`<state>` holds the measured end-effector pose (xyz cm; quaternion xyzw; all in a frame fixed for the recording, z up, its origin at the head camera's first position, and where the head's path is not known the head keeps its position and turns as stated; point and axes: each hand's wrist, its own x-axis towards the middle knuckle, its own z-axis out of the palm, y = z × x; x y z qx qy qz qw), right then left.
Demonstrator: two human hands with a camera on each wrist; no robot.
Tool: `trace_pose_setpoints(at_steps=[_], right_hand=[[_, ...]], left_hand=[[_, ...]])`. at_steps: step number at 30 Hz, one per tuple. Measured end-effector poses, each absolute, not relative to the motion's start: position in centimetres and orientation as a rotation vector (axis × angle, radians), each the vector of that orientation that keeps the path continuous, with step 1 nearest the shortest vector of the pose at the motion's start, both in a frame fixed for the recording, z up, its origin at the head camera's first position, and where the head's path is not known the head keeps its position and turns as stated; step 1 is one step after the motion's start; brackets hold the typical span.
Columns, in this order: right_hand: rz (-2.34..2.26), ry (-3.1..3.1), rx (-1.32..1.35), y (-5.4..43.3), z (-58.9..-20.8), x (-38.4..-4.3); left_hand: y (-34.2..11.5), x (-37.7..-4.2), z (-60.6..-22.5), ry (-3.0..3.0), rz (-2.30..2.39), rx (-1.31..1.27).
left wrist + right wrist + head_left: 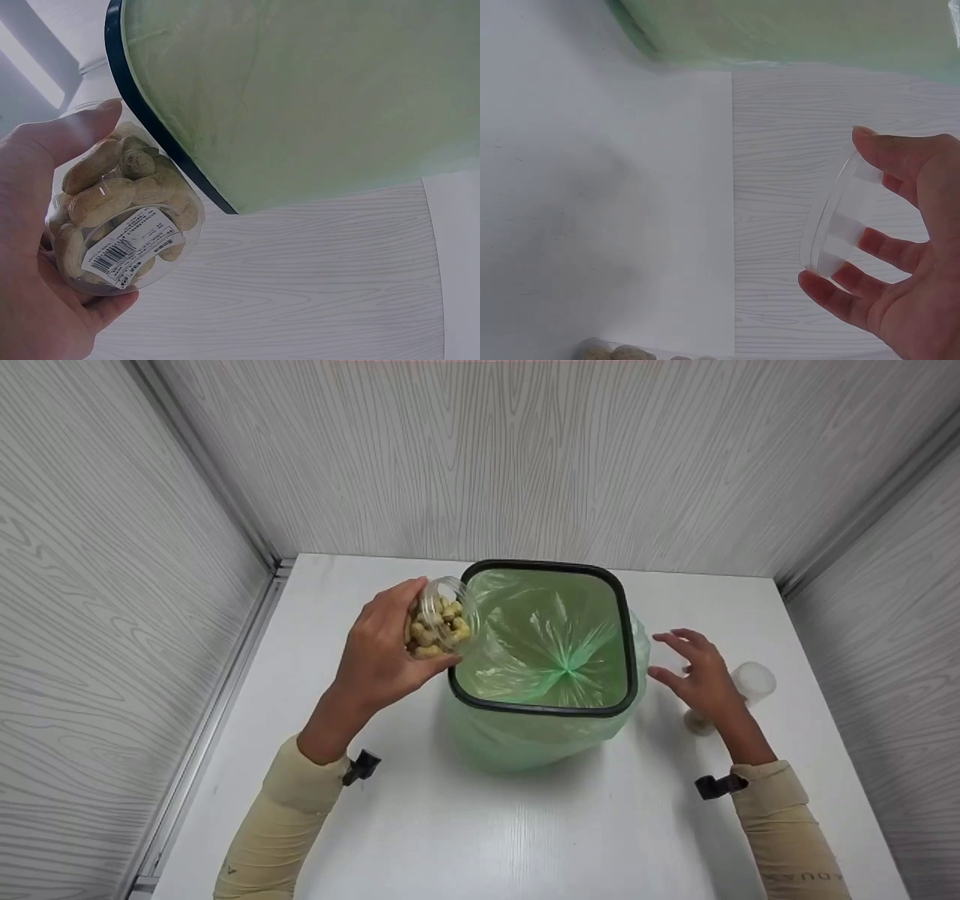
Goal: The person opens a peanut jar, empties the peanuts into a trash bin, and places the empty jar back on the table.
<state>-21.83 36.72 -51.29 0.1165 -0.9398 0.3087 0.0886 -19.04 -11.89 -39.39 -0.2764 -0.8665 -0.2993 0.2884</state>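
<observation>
My left hand (381, 651) grips a clear plastic jar (447, 624) of unshelled peanuts at the left side of a bin. The jar leans with its threaded mouth toward the bin, peanuts still inside. A barcode label (133, 247) shows on its base in the left wrist view. The bin has a black square rim (544, 710) and a green plastic bag (517, 746) lining it and hanging outside. At the bin's right, my right hand (703, 679) holds a clear round lid (836, 217) by its edge, between thumb and fingers; the lid hardly shows in the head view.
Behind my right hand, a white round cap (754, 681) and a small rounded end (698, 723) show on the white table (510, 840). More peanuts (630, 352) in clear plastic appear at the right wrist view's bottom edge. Wood-grain panels (517, 457) enclose the back and sides.
</observation>
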Motion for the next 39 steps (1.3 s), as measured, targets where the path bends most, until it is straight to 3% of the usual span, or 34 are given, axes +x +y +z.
trace_pose_setpoints(at_steps=[20,39], right_hand=[[0.88,-2.92,0.305,36.5,-54.9,-22.4],[0.537,-3.15,0.26,36.5,-57.5,-22.2]], left_hand=[[-12.0,-18.9,-39.4,-2.327,-0.791,-0.729],[-12.0,-18.9,-39.4,-2.332,-0.788,-0.725]])
